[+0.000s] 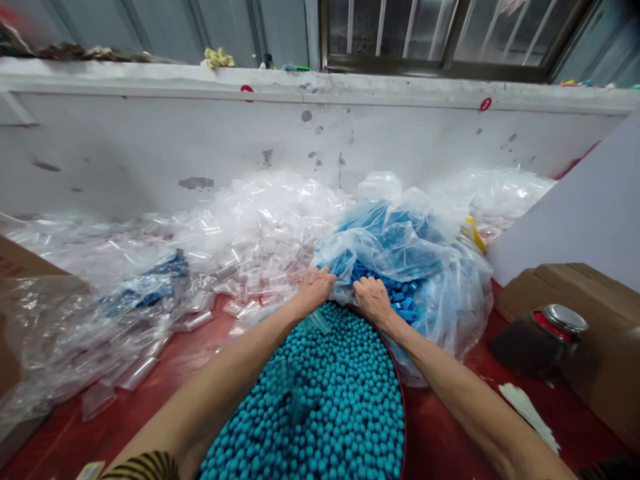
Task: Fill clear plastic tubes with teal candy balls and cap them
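A large clear plastic bag point(385, 247) full of small blue plastic caps point(403, 297) slumps behind a round red-rimmed tray point(403, 400). My left hand point(316, 290) is closed on the bag's near edge, at the left of its mouth. My right hand point(374, 300) has its fingers curled over the same edge, right beside the caps; its fingertips are partly hidden. Small teal balls point(330, 373) fill the tray under my forearms. A clear plastic tube point(320, 321) lies on the balls near my left wrist, and a blurred clear container stands among them.
Clear plastic tubes point(270, 233) are heaped along the white wall point(150, 147). A crumpled clear bag point(55, 327) is at the left. On the right are a dark jar with a silver lid point(564, 319), a cardboard box point(580, 293) and a white piece point(529, 413) on the red table point(440, 427).
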### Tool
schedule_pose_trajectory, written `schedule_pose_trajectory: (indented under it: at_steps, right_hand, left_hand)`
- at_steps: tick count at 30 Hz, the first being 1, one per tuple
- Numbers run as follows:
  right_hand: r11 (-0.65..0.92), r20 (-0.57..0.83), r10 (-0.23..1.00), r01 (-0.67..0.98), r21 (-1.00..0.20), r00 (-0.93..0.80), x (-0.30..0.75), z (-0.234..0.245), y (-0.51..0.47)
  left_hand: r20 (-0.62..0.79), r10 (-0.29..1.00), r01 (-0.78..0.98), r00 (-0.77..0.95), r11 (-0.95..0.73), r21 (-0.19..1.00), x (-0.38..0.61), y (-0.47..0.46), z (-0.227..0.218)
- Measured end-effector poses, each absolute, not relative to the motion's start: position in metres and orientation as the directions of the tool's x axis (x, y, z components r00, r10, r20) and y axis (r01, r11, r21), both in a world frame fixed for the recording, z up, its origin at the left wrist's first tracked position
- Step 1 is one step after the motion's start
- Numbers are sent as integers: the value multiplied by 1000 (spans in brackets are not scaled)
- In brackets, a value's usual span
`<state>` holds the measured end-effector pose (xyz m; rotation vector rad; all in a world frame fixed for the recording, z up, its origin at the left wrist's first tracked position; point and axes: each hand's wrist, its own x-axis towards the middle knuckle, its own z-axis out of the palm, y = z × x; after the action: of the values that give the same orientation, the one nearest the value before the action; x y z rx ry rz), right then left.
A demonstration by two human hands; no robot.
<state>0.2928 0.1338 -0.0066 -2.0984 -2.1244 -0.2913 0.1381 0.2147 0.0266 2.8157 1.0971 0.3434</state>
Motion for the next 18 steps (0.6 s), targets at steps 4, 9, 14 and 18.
schedule_pose_trajectory:
  at_steps: [4,9,14,18]
  right_hand:
    - [147,202,967,988,49,-154,298,-10,136]
    - [296,143,944,955,23,-296,305,-13,131]
    - [161,167,976,979,-128,-139,302,-17,135]
    - [145,154,982,962,-229,-111,301,-18,139]
  left_hand:
    - [144,695,669,705,-718,190,147,237,17]
    - [139,725,691,674,-686,226,154,258,1]
    - [170,756,700,632,-651,294,156,264,-19]
    - [193,751,653,632,-650,388,152,267,-22]
